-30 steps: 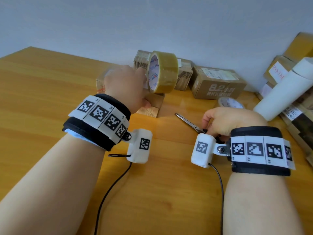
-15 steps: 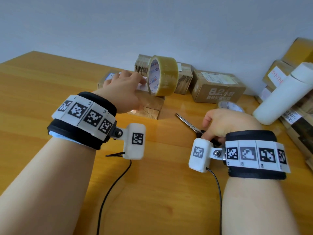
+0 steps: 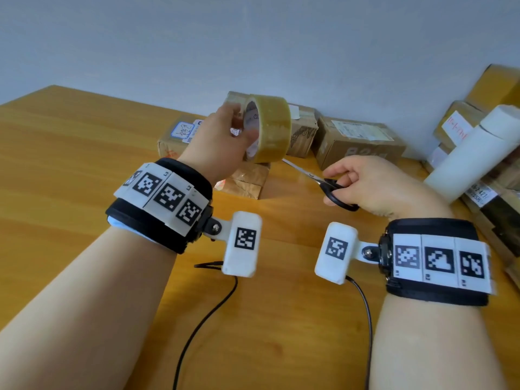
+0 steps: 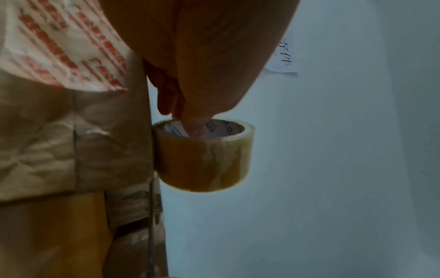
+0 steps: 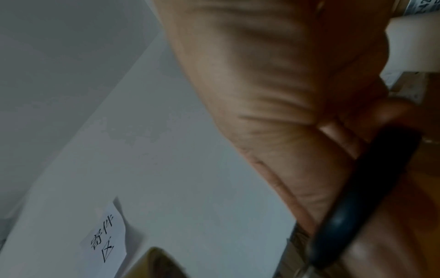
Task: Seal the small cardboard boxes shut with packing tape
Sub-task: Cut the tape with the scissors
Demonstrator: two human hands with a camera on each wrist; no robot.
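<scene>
Upper centre of head view: left hand (image 3: 222,144) gripping tape roll (image 3: 270,128) (fingers through core). Lower right: right hand (image 3: 377,184) gripping scissors (image 3: 334,190), over table (image 3: 70,164).

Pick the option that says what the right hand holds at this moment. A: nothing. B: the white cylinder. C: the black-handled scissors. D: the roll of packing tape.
C: the right hand grips the black handles of the scissors, while the tape roll is held by the left hand.
</scene>
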